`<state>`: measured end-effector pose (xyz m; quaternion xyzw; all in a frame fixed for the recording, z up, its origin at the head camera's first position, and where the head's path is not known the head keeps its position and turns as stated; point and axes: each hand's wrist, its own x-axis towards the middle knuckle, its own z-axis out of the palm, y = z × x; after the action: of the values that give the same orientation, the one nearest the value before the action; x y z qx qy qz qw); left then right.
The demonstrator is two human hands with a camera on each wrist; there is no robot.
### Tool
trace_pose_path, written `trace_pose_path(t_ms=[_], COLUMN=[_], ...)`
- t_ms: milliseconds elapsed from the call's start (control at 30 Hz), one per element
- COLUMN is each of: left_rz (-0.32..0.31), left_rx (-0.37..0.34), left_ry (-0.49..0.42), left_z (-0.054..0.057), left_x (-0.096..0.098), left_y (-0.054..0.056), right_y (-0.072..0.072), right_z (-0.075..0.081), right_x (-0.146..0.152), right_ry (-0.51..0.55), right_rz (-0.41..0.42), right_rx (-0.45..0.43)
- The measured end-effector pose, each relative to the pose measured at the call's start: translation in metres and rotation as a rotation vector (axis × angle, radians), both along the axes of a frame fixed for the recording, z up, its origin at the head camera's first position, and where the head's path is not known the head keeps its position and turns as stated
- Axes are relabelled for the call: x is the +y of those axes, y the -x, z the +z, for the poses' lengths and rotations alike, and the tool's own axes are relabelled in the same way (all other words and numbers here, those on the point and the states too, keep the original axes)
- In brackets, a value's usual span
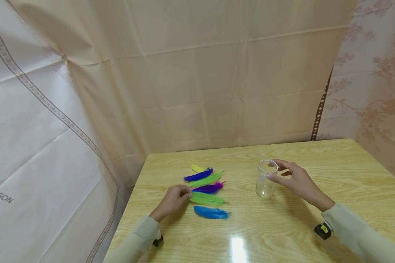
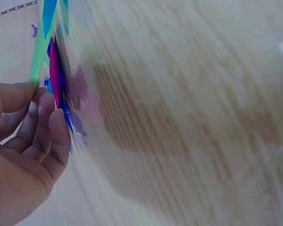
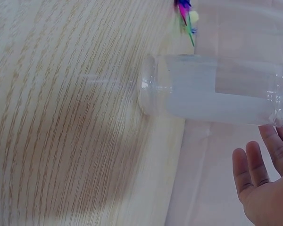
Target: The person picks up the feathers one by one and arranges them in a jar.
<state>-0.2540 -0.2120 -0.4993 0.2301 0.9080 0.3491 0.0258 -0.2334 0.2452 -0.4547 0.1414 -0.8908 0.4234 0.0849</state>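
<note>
My left hand (image 1: 172,200) pinches the left tip of a light green feather (image 1: 206,198) between thumb and forefinger. In the left wrist view, that green feather (image 2: 38,59) rises from the fingertips. Below it in the head view lies a bright blue feather (image 1: 211,212). Above it are a purple and magenta feather (image 1: 208,188), a lime feather (image 1: 205,180), a dark blue feather (image 1: 199,175) and a yellow feather (image 1: 197,168). At the right, a clear glass cylinder (image 1: 264,186) stands upright. My right hand (image 1: 299,182) holds it near the rim, thumb in front and fingers behind.
The wooden table (image 1: 283,230) has its back edge against a beige cloth (image 1: 197,91). White patterned cloth (image 1: 46,157) hangs at the left, floral cloth (image 1: 375,91) at the right. A dark wrist device (image 1: 322,231) sits under the right sleeve.
</note>
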Motion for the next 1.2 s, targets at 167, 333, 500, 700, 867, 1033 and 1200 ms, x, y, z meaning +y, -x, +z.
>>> trace_pose_path(t_ms=[167,333,500,700,867,1033,1200], left_rz=[0.033,0.036,0.028,0.018,0.012,0.017,0.013], left_rx=[-0.04,-0.057,-0.013,-0.002,0.018,0.011,0.026], left_ry=[-0.043,-0.063,-0.063,-0.074,-0.041,-0.025,-0.044], left_z=[0.004,0.007,0.009,0.009,0.008,0.01,0.014], left_x=[0.002,0.004,0.004,0.005,0.005,0.007,0.009], left_y=[-0.003,-0.003,-0.001,0.0,0.001,0.0,0.001], right_y=[0.0,0.0,0.0,-0.001,-0.001,0.0,-0.001], right_z=[-0.001,-0.002,-0.001,-0.001,-0.002,-0.003,-0.003], right_x=[0.0,0.001,0.0,0.0,0.0,0.0,0.001], right_ry=[-0.004,0.004,0.012,0.016,0.018,0.01,0.009], right_rz=[0.001,0.002,-0.001,0.006,0.014,0.024,0.037], right_rx=[0.005,-0.009,-0.006,0.005,0.003,0.017,0.025])
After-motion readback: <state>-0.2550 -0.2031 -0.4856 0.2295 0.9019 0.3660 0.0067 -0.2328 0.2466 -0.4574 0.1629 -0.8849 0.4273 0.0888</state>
